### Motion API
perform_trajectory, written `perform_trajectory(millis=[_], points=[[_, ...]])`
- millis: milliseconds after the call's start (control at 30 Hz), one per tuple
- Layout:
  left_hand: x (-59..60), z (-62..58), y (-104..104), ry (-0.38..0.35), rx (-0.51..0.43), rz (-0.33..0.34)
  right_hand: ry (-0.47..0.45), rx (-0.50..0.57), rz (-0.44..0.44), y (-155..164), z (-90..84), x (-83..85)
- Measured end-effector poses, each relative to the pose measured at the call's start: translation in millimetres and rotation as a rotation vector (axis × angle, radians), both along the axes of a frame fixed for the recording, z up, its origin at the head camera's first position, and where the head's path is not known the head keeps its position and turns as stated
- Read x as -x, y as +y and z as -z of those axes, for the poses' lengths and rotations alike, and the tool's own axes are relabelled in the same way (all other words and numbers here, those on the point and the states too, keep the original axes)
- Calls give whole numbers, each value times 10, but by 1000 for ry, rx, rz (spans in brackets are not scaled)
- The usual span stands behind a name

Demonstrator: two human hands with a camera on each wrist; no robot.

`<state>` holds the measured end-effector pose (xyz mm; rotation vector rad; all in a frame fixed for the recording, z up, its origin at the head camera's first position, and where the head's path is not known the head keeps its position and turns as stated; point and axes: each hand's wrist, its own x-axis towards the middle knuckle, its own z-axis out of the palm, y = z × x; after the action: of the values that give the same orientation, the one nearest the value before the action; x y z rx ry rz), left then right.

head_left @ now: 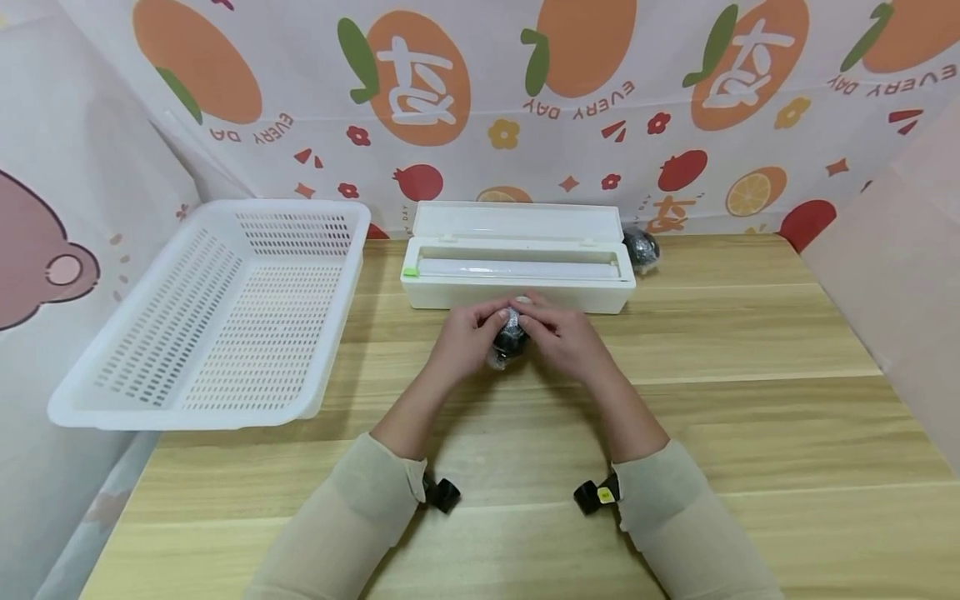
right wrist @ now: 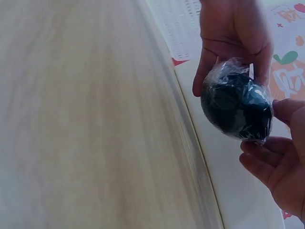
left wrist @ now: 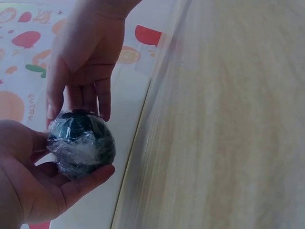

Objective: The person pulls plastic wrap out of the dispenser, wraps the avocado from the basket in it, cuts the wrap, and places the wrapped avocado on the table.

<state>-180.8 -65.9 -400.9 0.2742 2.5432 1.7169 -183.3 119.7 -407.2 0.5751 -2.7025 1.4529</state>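
Observation:
Both hands hold a dark, rounded object wrapped in clear plastic film (head_left: 510, 337) just in front of a white box. The left hand (head_left: 463, 340) grips it from the left, its thumb on top. From the other side the right hand (head_left: 564, 337) holds it, with fingertips at the film. Glossy dark green shows through crinkled wrap on the wrapped object (left wrist: 82, 143) in the left wrist view. In the right wrist view, loose film bunches at the ends of the wrapped object (right wrist: 236, 107). What kind of thing is inside cannot be told.
The white cling film dispenser (head_left: 517, 296) stands with its lid raised, a film roll (head_left: 517, 268) inside. Behind its right end lies another dark film-wrapped object (head_left: 641, 250). A white perforated basket (head_left: 341, 317) sits at left on the wooden table (head_left: 750, 400). A printed cloth (head_left: 480, 158) hangs behind.

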Motion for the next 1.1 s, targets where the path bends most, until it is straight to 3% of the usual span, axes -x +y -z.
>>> perform_trajectory(millis=[167, 267, 367, 533, 600, 700, 833, 933, 1100], points=[[-4, -13, 8, 13, -15, 15, -141, 347, 77, 11, 28, 27], [-18, -26, 18, 39, -3, 18, -189, 455, 100, 17, 43, 35], [-31, -28, 27, 93, 23, 19, -179, 419, 103, 15, 42, 31], [-73, -42, 72, 193, 58, -43, -65, 200, 105, -85, 32, -19], [-91, -48, 100, 235, 80, -70, -57, 161, 102, -143, 23, -52], [-104, -48, 132, 286, 115, -104, -129, 259, 53, -203, 4, -81], [-100, -52, 138, 318, 137, -126, -301, 516, -5, -220, -49, -74], [-91, -67, 121, 337, 152, -100, -414, 653, 24, -173, -94, -50], [-94, -115, 72, 398, 142, -34, -477, 770, 70, -63, -147, -16]])
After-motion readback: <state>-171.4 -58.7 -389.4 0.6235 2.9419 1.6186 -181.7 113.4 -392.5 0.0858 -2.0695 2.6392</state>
